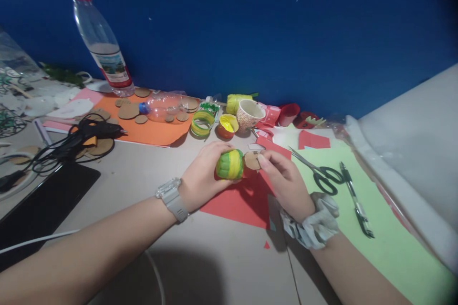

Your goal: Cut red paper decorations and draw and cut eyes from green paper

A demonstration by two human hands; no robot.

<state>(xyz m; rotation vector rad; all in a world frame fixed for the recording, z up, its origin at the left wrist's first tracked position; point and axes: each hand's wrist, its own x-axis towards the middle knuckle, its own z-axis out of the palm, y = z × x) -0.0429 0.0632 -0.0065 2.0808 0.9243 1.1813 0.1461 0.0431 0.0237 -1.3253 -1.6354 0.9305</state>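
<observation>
My left hand point(207, 174) is wrapped round a small green and yellow striped container point(230, 164), lying on its side above a red paper sheet point(246, 200). In my right hand point(284, 176), a small brown cardboard disc point(252, 160) is pinched between thumb and fingers, close to the container's right end. Whether the disc touches the container cannot be made out. Just beyond my hands are a red and yellow cup point(227, 126), a textured white cup point(250, 114) and a yellow-green ring point(202, 125).
Black scissors point(318, 171) and a pen point(357, 200) lie on green paper point(386, 243) at right. A clear bottle point(103, 47) stands back left; a small bottle point(164, 106) lies on orange paper point(150, 132). A glue gun point(96, 128), cables and a black phone point(50, 205) are left.
</observation>
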